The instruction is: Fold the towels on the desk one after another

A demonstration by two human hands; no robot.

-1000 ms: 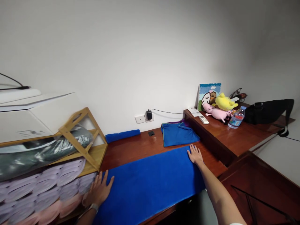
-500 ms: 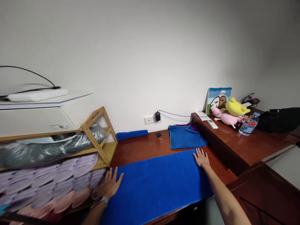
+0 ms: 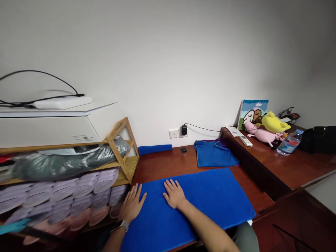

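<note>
A blue towel lies spread out over the front of the reddish-brown desk, its near edge reaching the desk's front. My left hand rests on the towel's left edge, fingers stretched and slightly apart. Flat on the towel near its far edge, left of the middle, is my right hand, fingers spread. Neither hand grips anything. Behind the towel lie a folded blue cloth bag with a greenish edge and, against the wall, a rolled blue cloth.
At left, a wooden rack holds lilac and pink slippers and a plastic-wrapped bundle, with a white box on top. The raised shelf at right bears plush toys, a water bottle and a remote. A black plug sits in the wall socket.
My right hand has slid left across the towel, from its far right corner to near my left hand. The left hand stays at the left edge. The view has shifted slightly left.
</note>
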